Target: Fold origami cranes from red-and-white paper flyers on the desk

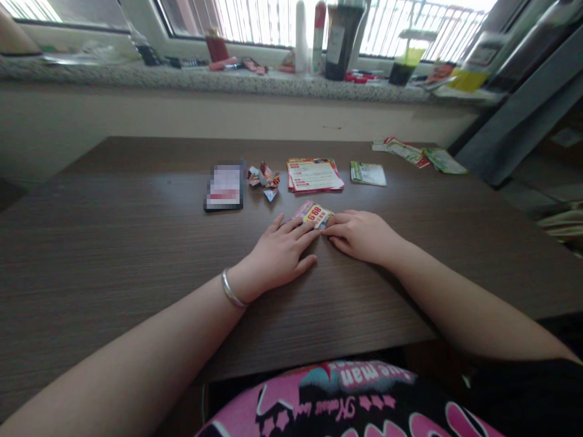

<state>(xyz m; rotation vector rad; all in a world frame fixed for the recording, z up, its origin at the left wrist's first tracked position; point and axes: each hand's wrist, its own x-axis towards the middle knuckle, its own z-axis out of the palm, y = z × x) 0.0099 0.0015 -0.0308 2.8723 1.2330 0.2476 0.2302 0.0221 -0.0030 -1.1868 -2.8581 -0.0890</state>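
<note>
A small piece of colourful printed paper, seemingly folded, lies on the table in front of me, with large red digits on a pale patch. My left hand rests flat with spread fingers, its fingertips over the paper's near left edge; a silver bangle circles that wrist. At the paper's right corner, my right hand has its fingers bent together and closed on the edge. Both hands partly cover the near side of the paper. Just beyond it sits a folded paper figure with pointed flaps.
On the brown table are a dark-framed phone with a blurred screen, a stack of printed sheets, a smaller green-white stack and leaflets at the far right. Bottles, a dark cup and clutter line the windowsill.
</note>
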